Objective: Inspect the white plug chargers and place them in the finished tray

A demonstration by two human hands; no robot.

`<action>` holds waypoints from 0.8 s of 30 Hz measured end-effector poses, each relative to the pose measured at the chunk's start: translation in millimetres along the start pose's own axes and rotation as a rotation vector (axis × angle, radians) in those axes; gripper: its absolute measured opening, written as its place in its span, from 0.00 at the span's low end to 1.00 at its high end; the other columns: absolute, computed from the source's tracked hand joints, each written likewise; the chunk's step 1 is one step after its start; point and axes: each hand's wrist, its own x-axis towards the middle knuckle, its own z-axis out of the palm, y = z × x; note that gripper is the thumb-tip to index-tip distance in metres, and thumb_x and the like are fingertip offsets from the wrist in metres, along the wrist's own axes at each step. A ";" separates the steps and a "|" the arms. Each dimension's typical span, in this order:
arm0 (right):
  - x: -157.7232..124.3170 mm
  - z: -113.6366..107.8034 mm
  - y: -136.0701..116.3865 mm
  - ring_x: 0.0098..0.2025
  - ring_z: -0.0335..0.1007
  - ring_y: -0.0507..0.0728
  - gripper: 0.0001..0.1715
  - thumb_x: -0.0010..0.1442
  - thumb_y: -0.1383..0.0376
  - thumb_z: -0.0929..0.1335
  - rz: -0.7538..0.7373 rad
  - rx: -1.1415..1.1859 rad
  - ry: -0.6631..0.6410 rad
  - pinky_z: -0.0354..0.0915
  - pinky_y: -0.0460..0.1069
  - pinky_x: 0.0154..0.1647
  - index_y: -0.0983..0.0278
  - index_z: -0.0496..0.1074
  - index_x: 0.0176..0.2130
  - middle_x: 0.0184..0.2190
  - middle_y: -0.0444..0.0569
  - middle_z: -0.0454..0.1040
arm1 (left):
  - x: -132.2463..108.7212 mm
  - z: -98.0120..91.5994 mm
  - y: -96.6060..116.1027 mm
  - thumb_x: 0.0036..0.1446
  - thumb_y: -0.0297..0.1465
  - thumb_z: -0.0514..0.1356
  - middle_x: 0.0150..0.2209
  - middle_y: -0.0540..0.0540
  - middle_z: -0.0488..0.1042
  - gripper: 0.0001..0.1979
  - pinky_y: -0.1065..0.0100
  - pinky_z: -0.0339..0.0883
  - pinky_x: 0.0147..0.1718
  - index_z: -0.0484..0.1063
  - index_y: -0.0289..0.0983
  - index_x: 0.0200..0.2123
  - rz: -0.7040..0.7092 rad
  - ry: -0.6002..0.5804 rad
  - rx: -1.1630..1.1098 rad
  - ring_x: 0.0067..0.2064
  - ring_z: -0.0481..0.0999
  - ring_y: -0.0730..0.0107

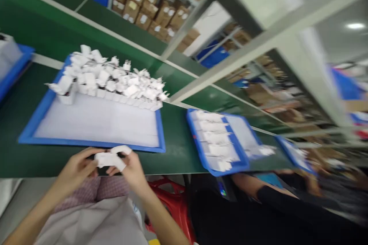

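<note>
Just past the table's front edge, my left hand (75,167) is closed on one end of a small white box (104,159). My right hand (134,170) is closed around its other end; white coverings, like finger cots, show on its fingertips. The far-side fingers of both hands are partly hidden by the box. Right behind the hands lies a blue-rimmed tray (94,142) with a white lining. Many small white boxes (110,78) with raised flaps crowd its far half. One box (66,93) stands at the left end of that group.
To the right are more blue trays (198,149) with rows of white pieces, and a co-worker's arm (258,189) in a dark sleeve. Part of another blue tray (17,72) shows at the left. A metal post (184,93) rises behind the green table. A red stool (172,203) stands below.
</note>
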 end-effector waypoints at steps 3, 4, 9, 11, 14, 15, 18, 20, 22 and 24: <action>1.0 -3.4 -6.2 0.22 0.75 0.50 0.31 0.49 0.53 0.78 0.098 0.062 0.019 0.74 0.47 0.24 0.58 0.68 0.47 0.44 0.47 0.78 | 2.3 3.8 13.0 0.61 0.46 0.60 0.43 0.43 0.77 0.22 0.71 0.68 0.26 0.74 0.37 0.52 0.060 -0.112 -0.063 0.27 0.74 0.73; 0.3 -3.0 -6.5 0.23 0.76 0.52 0.30 0.49 0.53 0.78 0.118 0.069 0.029 0.74 0.47 0.23 0.58 0.68 0.48 0.45 0.48 0.78 | 2.5 2.6 15.8 0.62 0.43 0.59 0.48 0.42 0.75 0.20 0.71 0.69 0.28 0.75 0.38 0.52 0.061 -0.141 -0.071 0.29 0.74 0.74; -7.6 3.6 -0.9 0.29 0.79 0.57 0.24 0.52 0.52 0.77 0.147 0.055 0.130 0.77 0.51 0.26 0.59 0.71 0.43 0.42 0.48 0.78 | -0.2 -4.9 24.4 0.63 0.36 0.59 0.53 0.41 0.71 0.15 0.71 0.69 0.27 0.76 0.41 0.52 0.040 -0.209 -0.063 0.29 0.73 0.76; -7.7 2.5 0.8 0.29 0.79 0.57 0.22 0.51 0.51 0.77 0.147 0.055 0.134 0.78 0.53 0.28 0.59 0.72 0.41 0.43 0.48 0.78 | -0.1 -5.8 25.0 0.64 0.36 0.58 0.53 0.40 0.71 0.15 0.71 0.69 0.26 0.76 0.40 0.52 0.044 -0.212 -0.061 0.28 0.73 0.77; -4.0 -7.3 0.1 0.33 0.80 0.59 0.23 0.51 0.52 0.77 0.194 0.082 0.021 0.79 0.56 0.37 0.59 0.74 0.43 0.47 0.50 0.78 | -0.2 -5.0 24.6 0.64 0.37 0.58 0.52 0.40 0.72 0.16 0.71 0.69 0.28 0.75 0.39 0.52 0.063 -0.203 -0.028 0.29 0.73 0.75; -2.6 -11.6 -0.8 0.36 0.81 0.59 0.23 0.51 0.52 0.77 0.224 0.094 -0.028 0.79 0.57 0.40 0.58 0.75 0.44 0.48 0.50 0.78 | -0.8 -4.4 24.7 0.64 0.37 0.58 0.52 0.41 0.72 0.16 0.70 0.69 0.30 0.75 0.39 0.52 0.076 -0.194 -0.002 0.32 0.74 0.73; -0.2 -20.3 -3.9 0.43 0.80 0.62 0.26 0.51 0.52 0.77 0.296 0.098 -0.087 0.78 0.58 0.44 0.58 0.76 0.47 0.48 0.51 0.78 | -2.8 -1.6 26.8 0.65 0.35 0.56 0.50 0.43 0.73 0.15 0.69 0.70 0.37 0.75 0.39 0.51 0.112 -0.164 0.056 0.41 0.75 0.67; -1.3 -19.7 -5.1 0.45 0.79 0.64 0.26 0.51 0.51 0.77 0.302 0.058 -0.061 0.78 0.57 0.42 0.58 0.76 0.47 0.47 0.51 0.78 | -3.1 0.5 29.2 0.67 0.35 0.54 0.49 0.43 0.74 0.14 0.71 0.70 0.34 0.74 0.39 0.51 0.101 -0.153 0.045 0.38 0.74 0.69; -5.0 -14.5 -3.8 0.43 0.79 0.63 0.24 0.52 0.50 0.76 0.282 0.011 -0.026 0.78 0.56 0.38 0.58 0.75 0.45 0.48 0.51 0.77 | -1.9 2.7 31.2 0.68 0.35 0.52 0.47 0.45 0.75 0.15 0.72 0.68 0.29 0.75 0.38 0.48 0.080 -0.146 0.046 0.31 0.72 0.74; -10.5 -7.0 0.4 0.36 0.79 0.59 0.23 0.55 0.50 0.75 0.226 -0.019 0.030 0.78 0.54 0.32 0.57 0.73 0.47 0.48 0.50 0.77 | -0.4 5.2 32.0 0.69 0.35 0.49 0.45 0.46 0.76 0.15 0.73 0.67 0.27 0.75 0.37 0.45 0.090 -0.123 0.085 0.27 0.71 0.77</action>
